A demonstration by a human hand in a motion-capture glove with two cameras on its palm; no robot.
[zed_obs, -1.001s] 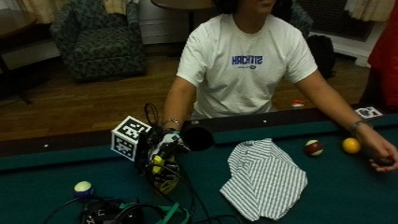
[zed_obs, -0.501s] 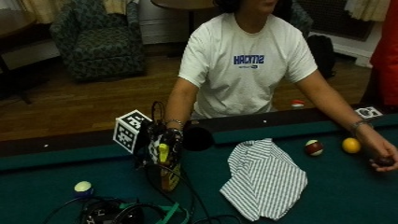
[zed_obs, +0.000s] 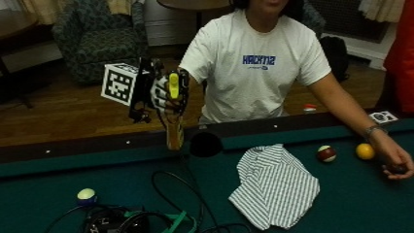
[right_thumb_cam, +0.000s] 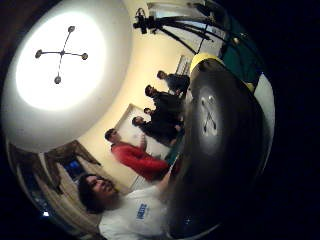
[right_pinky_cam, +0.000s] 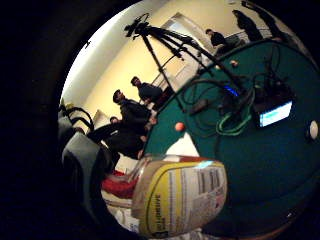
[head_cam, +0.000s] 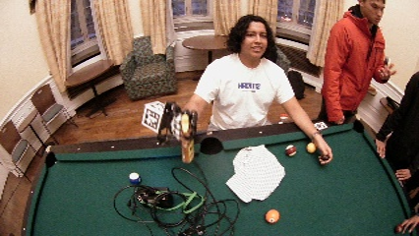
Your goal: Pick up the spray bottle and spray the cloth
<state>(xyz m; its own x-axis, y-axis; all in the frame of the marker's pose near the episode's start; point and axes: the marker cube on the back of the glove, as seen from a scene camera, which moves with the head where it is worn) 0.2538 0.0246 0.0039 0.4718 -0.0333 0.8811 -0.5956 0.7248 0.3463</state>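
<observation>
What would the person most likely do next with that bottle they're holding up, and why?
Probably carry it sideways toward the striped cloth and aim the nozzle down. The gloved right hand grips the spray bottle lifted above the table's rail, while the cloth lies apart on the green felt, beside the bottle rather than under it.

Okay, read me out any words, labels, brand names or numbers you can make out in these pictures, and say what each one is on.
"HACKTTIZ", or close to it; the last letters are uncertain: blue print on the person's white T-shirt, with a smaller line beneath too small to read.
Spray bottle label: printed text, too blurred to read.
Billiard balls: no number readable.
</observation>
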